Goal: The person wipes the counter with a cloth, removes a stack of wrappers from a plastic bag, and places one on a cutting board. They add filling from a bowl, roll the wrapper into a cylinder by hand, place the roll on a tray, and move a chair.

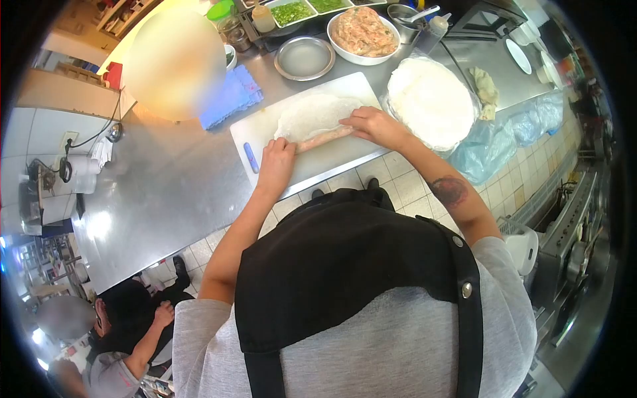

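Observation:
A translucent white wrapper sheet (312, 114) lies on the white cutting board (348, 159). Along its near edge runs a pinkish filled roll (324, 138), with part of the sheet still flat beyond it. My left hand (278, 158) has its fingers curled over the left end of the roll. At the right end, my right hand (378, 126) grips the roll and the wrapper's edge with bent fingers. Just past the board sits a white bowl of minced filling (362, 33). To the right, a round stack of white wrapper sheets (431, 103) rests on plastic.
A metal plate (304, 58) stands behind the board, near trays of chopped greens (292, 12). A blue cloth (232, 97) lies to the left and a blue-handled knife (250, 158) on the board. Plastic bags (494, 149) hang at the right; other people (126, 331) are at lower left.

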